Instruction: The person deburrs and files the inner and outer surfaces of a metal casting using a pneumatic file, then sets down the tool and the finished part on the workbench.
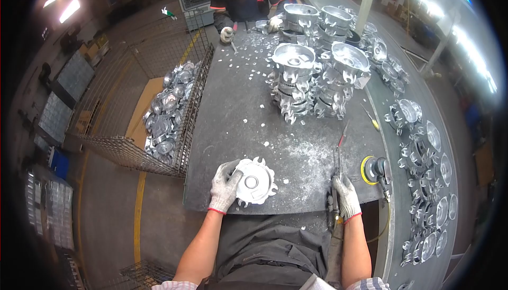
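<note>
Near the front edge of the dark worktable (227, 115), a round metal casting (255, 184) sits under the left hand (226, 186), whose gloved fingers grasp its left rim. Whether it rests fully on the surface or is slightly raised, I cannot tell. The gloved right hand (347, 198), well apart from it, appears curled around a slender tool (342, 139) with a red section and a pointed end; the exact grip is partly hidden.

The step in hand looks like steadying or turning the casting for hand trimming, with the tool away from the metal. The next move seems to call for a firm hold on the rim and the point brought to an edge.

Pale and silvery, the casting shows a broad disc face, a raised ring at its hub and hooked lugs around the rim.

Pale flakes (304, 155) litter the table between the hands and beyond. A disc sander (374, 170) with a yellow rim lies right of the tool. Farther off stand stacked castings (293, 78); a wire basket (132, 144) holding more is to the left, and across the table is a gloved co-worker (246, 1).
</note>
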### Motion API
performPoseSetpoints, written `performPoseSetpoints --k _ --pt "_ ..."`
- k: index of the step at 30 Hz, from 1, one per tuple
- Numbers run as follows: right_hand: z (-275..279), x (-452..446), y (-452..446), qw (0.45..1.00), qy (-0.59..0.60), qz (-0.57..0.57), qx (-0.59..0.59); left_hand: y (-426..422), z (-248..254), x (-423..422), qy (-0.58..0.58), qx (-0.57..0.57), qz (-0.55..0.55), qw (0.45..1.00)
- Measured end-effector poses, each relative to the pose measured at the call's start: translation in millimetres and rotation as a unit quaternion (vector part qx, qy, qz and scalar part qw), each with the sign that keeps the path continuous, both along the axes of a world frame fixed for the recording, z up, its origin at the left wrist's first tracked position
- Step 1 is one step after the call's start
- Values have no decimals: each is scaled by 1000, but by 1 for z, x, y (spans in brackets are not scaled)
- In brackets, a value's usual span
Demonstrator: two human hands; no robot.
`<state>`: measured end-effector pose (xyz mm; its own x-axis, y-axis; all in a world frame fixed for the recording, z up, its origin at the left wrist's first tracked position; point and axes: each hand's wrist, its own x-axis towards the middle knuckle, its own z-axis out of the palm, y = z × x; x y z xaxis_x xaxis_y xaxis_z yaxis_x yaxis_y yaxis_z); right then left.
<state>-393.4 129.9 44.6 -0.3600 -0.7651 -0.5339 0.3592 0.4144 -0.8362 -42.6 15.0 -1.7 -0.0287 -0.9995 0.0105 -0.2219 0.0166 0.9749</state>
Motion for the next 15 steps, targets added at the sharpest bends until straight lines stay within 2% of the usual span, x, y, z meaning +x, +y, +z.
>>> performPoseSetpoints --k 15 --pt "-1 0 -1 1000 9 4 -4 0 1 -1 18 6 3 1000"
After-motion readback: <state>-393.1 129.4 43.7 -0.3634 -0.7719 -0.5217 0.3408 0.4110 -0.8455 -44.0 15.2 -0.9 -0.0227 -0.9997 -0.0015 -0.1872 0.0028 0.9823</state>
